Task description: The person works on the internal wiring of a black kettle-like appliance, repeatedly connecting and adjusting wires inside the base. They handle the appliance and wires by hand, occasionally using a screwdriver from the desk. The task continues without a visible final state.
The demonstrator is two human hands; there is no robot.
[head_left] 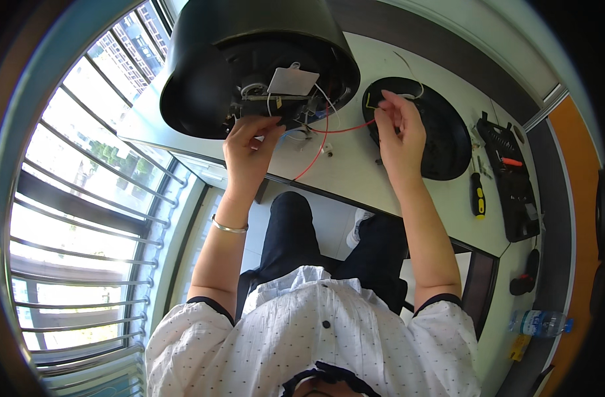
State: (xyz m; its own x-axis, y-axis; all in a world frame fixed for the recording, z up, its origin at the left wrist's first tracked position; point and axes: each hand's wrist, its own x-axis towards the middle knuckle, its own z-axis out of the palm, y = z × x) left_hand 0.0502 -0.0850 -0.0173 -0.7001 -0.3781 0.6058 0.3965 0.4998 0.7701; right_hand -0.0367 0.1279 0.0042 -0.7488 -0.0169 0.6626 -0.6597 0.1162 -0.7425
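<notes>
A large black appliance housing [263, 33] lies tipped at the upper left, its open underside showing a metal plate [293, 82] and loose wiring. My left hand [248, 145] is at its lower rim with thumb and fingertips pinched together among the wires; what they grip is too small to make out. A red wire [345, 130] runs from the housing to my right hand [403, 129], whose thumb and fingers close around its end. Beside those fingertips a yellow-green wire [369, 101] shows against the black oval cover [441, 149]. Below the housing sits a small white connector [327, 150].
On the white table [375, 56], a yellow-black screwdriver [478, 197] lies right of the cover. Beyond it are a black tool case [514, 178] and a red-handled tool [511, 161]. A plastic bottle [540, 323] stands out at the lower right. A barred window [84, 198] is on the left.
</notes>
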